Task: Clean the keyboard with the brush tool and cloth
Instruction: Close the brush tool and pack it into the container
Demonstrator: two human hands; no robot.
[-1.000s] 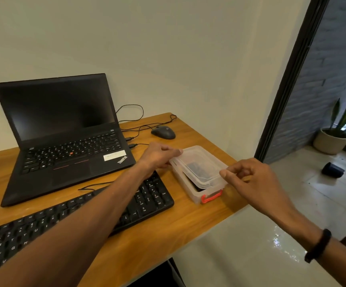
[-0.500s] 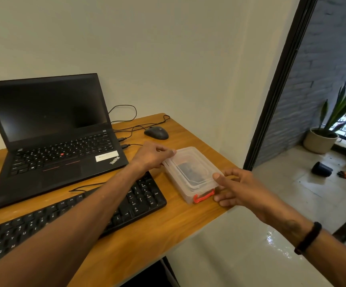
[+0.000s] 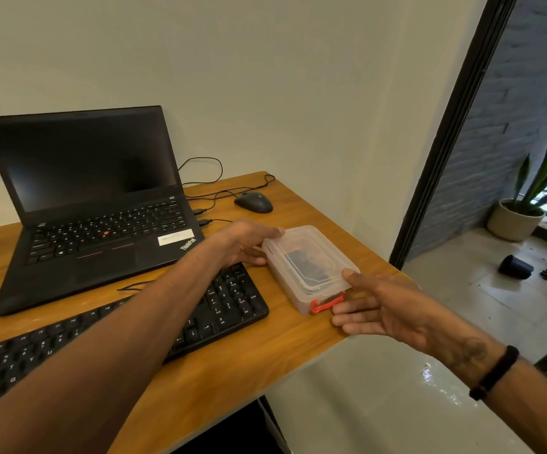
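A clear plastic box [image 3: 298,253] with a red latch [image 3: 326,303] sits at the right end of the wooden desk [image 3: 233,365]. Its lid lies flat on top, and something dark shows through it. My left hand [image 3: 244,244] grips the box's far left corner. My right hand [image 3: 377,306] holds the near right corner, thumb on the lid and fingers beside the latch. A black external keyboard [image 3: 219,309] lies left of the box, partly under my left forearm. No brush or cloth can be made out.
An open black laptop [image 3: 95,204] stands at the back left. A black mouse [image 3: 254,202] with cables rests behind the box. The desk's right edge runs just past the box. Beyond a dark door frame [image 3: 446,132] stands a potted plant [image 3: 524,208].
The lid, raised at its right side a second ago, now lies flat on the box. My right hand has dropped from the lid's edge to the box's near right corner.
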